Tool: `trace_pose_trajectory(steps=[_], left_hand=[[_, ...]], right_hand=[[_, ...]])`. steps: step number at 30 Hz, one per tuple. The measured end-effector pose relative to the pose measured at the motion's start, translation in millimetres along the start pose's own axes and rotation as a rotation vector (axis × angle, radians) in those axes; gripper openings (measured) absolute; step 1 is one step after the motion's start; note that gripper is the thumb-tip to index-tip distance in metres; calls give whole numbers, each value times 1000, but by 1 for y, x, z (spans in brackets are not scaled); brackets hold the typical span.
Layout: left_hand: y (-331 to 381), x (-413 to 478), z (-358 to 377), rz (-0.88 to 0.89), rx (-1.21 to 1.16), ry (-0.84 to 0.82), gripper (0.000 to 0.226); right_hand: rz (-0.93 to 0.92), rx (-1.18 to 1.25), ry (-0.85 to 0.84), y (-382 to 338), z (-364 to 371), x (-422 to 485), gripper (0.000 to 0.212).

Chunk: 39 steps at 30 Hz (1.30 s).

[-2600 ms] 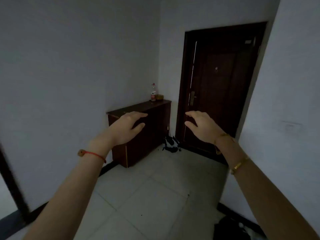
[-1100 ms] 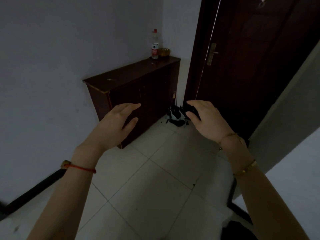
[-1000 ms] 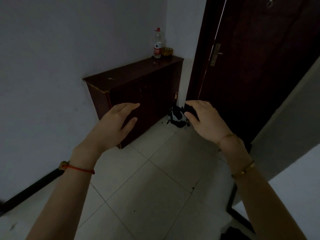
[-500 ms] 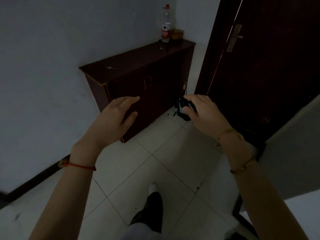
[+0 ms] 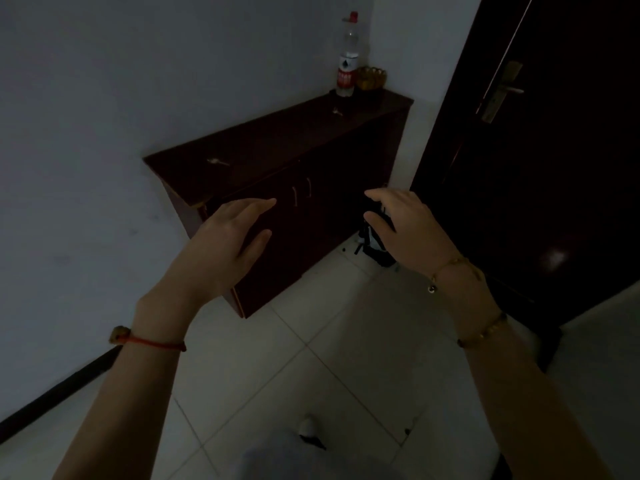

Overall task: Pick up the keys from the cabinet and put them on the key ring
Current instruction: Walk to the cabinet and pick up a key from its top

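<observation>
- Two small pale metal bits lie on the dark wooden cabinet (image 5: 277, 143): one key (image 5: 217, 162) near the front left corner of the top, and a second key (image 5: 337, 111) farther back, just in front of the clear plastic bottle (image 5: 347, 60).
- Both are tiny, dim glints; whether either one carries the key ring I cannot tell.
- An amber bowl (image 5: 371, 78) sits beside the bottle at the far end of the top, close to the wall corner.
- Left hand (image 5: 221, 244) floats in front of the cabinet doors, fingers spread and loose, holding nothing and well short of the top.
- Right hand (image 5: 405, 226) is up too, fingers parted and curled slightly, empty, and it covers part of the dark bag (image 5: 375, 244) on the tile floor (image 5: 311, 358).
- Compared with half a second ago, the cabinet fills more of the view and the bottle stands lower in the picture; the wearer has closed in.
- The foot that showed at the bottom a moment back is now only a white shoe tip (image 5: 307, 425) above a blurred pale shape.
- The dark door (image 5: 540, 150) on the right is cut off by the picture edge; its brass handle (image 5: 502, 90) shows, the rest swallowed by gloom.
</observation>
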<state>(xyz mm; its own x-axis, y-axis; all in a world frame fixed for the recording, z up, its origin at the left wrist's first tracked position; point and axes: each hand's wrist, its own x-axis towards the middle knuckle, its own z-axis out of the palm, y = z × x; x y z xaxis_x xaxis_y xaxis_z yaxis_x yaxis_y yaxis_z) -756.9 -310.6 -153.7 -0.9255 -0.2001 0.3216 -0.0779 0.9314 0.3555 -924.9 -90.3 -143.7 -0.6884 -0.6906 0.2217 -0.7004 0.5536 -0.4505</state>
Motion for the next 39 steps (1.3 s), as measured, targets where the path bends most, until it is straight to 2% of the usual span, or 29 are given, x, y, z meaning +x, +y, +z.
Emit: trace_pose_trajectory(steps=[11,21,39], left_hand=[[-64,85,13,-36,-3,-43,49],[-134,144,33,-167,22,-54,50],[-259,296,52,-520,77,117,47]], right_hand=[[-10,38,-75,22,37,114,44],[-104,62,-141,33,83,225,43],[-425,93,-306,36,145,501,41]])
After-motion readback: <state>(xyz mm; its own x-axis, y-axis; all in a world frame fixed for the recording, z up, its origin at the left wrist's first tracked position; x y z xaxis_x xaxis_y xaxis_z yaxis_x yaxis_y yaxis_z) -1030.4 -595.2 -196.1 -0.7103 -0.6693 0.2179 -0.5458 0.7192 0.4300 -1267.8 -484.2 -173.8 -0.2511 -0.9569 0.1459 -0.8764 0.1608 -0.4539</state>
